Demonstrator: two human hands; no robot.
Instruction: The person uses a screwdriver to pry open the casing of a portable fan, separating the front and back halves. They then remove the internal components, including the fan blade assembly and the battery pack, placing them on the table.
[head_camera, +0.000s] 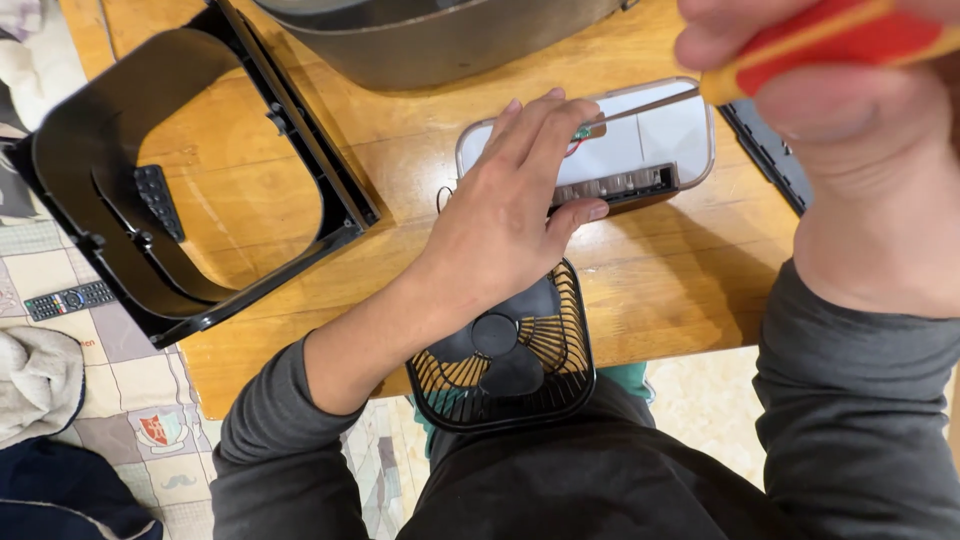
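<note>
A person's left hand (510, 215) lies flat, fingers spread, steadying a white panel (640, 140) on the table (660, 290), while the right hand (830, 90), fingers clenched, drives a red-handled screwdriver (830, 40) whose tip could slip and nick the wiring.

A home: patchwork quilt (140, 400), TV remote (70, 298) beside wooden table (680, 290)

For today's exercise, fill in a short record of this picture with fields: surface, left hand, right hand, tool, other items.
surface: wooden table
left hand: left hand lies flat, fingers spread, on the white rounded panel
right hand: right hand grips the red and yellow screwdriver
tool: its thin shaft reaches to a small green circuit board on the panel
other items: black fan grille at the table edge; black housing frame; remote control on the patterned cloth
</note>
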